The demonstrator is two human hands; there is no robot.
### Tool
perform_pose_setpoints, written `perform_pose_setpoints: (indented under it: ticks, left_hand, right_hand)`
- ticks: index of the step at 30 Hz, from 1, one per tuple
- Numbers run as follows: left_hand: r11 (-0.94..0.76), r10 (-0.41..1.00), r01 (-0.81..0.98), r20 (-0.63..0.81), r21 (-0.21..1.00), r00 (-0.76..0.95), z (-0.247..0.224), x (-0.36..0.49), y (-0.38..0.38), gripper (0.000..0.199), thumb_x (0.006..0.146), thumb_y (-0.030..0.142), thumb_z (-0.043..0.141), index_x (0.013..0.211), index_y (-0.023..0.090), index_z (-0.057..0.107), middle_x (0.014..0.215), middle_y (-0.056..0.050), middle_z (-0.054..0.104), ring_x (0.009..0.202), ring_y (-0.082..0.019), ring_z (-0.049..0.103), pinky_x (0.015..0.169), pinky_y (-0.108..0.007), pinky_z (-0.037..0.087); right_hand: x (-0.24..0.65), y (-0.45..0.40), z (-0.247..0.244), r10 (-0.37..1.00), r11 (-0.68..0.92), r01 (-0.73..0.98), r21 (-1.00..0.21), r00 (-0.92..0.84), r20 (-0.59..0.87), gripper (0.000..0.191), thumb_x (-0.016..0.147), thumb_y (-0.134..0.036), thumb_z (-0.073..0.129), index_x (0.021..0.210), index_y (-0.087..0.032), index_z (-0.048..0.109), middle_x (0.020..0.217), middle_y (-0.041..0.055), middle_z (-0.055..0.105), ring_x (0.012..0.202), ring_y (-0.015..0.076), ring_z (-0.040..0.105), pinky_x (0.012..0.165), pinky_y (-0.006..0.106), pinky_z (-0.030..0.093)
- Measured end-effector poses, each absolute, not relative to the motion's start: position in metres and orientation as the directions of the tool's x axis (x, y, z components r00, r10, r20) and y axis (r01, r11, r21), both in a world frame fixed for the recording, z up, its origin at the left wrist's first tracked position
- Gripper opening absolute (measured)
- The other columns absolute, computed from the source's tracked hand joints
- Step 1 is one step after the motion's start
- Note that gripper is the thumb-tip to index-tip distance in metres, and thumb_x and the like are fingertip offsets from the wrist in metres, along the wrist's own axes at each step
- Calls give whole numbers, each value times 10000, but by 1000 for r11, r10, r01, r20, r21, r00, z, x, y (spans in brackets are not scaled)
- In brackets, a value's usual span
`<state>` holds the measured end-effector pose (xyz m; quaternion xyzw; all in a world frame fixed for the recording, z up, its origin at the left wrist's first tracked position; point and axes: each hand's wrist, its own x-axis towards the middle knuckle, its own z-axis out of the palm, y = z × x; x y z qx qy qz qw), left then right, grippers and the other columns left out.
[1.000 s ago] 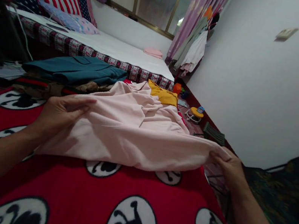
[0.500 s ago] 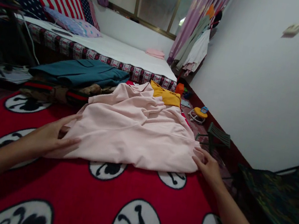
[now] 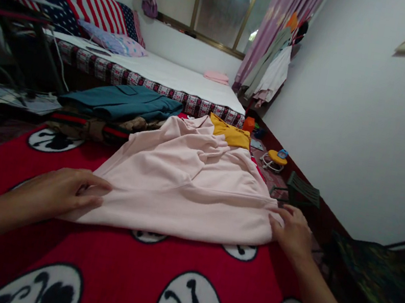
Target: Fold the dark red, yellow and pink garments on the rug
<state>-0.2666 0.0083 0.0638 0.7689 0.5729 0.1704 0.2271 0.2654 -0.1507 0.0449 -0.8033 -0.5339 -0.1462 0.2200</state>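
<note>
A pale pink garment [image 3: 179, 199] lies spread on a red blanket [image 3: 120, 272], its near edge laid in a long straight fold and its far part creased. At the garment's left side is my left hand [image 3: 72, 189], with thumb and fingers apart and fingertips resting on the cloth. My right hand [image 3: 291, 233] touches the opposite end of the fold, fingers stretched out and thumb apart. Neither hand visibly grips the cloth. Beyond the garment's far end lies a mustard-yellow cloth [image 3: 231, 132].
Folded teal clothing [image 3: 121, 101] rests on brown fabric with a green-and-red stripe [image 3: 83, 124] at the far left. A bed [image 3: 176, 77] stands behind. On the right are a small yellow stool [image 3: 277, 157], a dark folding stool [image 3: 302, 190] and a camouflage-patterned chair [image 3: 379, 274].
The near part of the garment now lies smoother and straighter. Both hands have stayed at its two sides, shifting slightly. The whole view has moved a little.
</note>
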Motion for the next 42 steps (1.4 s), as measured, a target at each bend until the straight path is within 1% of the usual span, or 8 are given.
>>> perform_pose_setpoints:
  ticks: [4, 9, 18, 24, 29, 35, 39, 42]
  left_hand:
    - [-565, 825, 756, 232, 330, 516, 77, -228, 27, 403, 807, 478, 506, 1060, 252, 722, 1138, -60, 671, 1008, -266, 622, 886, -370, 478]
    - [-493, 866, 827, 240, 272, 438, 77, -157, 68, 441, 850, 388, 515, 1232, 204, 636, 1247, -103, 634, 1123, -290, 580, 935, -369, 446]
    - [-301, 954, 861, 114, 411, 279, 54, -117, 100, 456, 691, 410, 735, 1074, 164, 711, 1059, -144, 708, 1012, -341, 635, 813, -385, 476]
    - [-455, 811, 658, 584, 600, 29, 39, -125, 97, 162, 766, 255, 616, 861, 175, 722, 855, -61, 701, 817, -219, 645, 768, -317, 496]
    - [-490, 727, 673, 686, 554, -34, 37, -135, 100, 98, 756, 249, 640, 814, 184, 685, 861, -56, 690, 845, -232, 635, 802, -340, 502]
    - [-652, 534, 700, 832, 290, 152, 46, -125, 72, 217, 852, 245, 553, 1046, 198, 637, 1162, -111, 615, 1082, -278, 582, 912, -405, 462]
    - [-951, 191, 310, 791, 3, 581, 44, -108, 38, 228, 887, 236, 538, 1101, 218, 612, 1215, -91, 618, 1126, -230, 569, 963, -383, 443]
    - [-992, 67, 116, 610, -40, 789, 38, -97, 27, 221, 894, 282, 555, 1090, 216, 632, 1232, -88, 622, 1174, -230, 544, 1013, -390, 406]
  right_hand:
    - [234, -117, 57, 779, -132, 973, -192, 221, 587, 277, 795, -232, 531, 1010, -203, 703, 1188, 118, 586, 1077, 270, 578, 886, 409, 480]
    - [195, -66, 38, 877, -30, 896, -443, 236, 418, 233, 780, -281, 603, 982, -212, 696, 1012, 75, 665, 937, 226, 625, 821, 358, 492]
    - [184, -60, 11, 819, 1, 844, -536, 307, 486, 160, 805, -338, 599, 750, -196, 648, 806, 39, 634, 768, 197, 594, 721, 320, 441]
    - [174, -63, 23, 693, 171, 847, -504, 260, 672, 143, 859, -253, 555, 726, -200, 556, 741, 16, 568, 718, 174, 531, 685, 305, 414]
    - [173, -65, 24, 620, 239, 851, -468, 237, 748, 98, 875, -228, 566, 781, -202, 564, 811, 31, 585, 796, 186, 551, 750, 328, 443]
    - [169, -63, 23, 746, 228, 856, -463, 151, 648, 85, 835, -150, 538, 848, -203, 603, 941, 78, 620, 891, 219, 585, 776, 359, 492]
    - [175, -69, 27, 658, 214, 900, -380, 155, 737, 192, 861, -179, 527, 1026, -213, 619, 1175, 97, 597, 1148, 237, 527, 997, 420, 419]
    - [195, -71, 21, 732, 60, 928, -368, 209, 648, 159, 840, -226, 556, 977, -204, 634, 1112, 105, 628, 1090, 261, 547, 969, 446, 422]
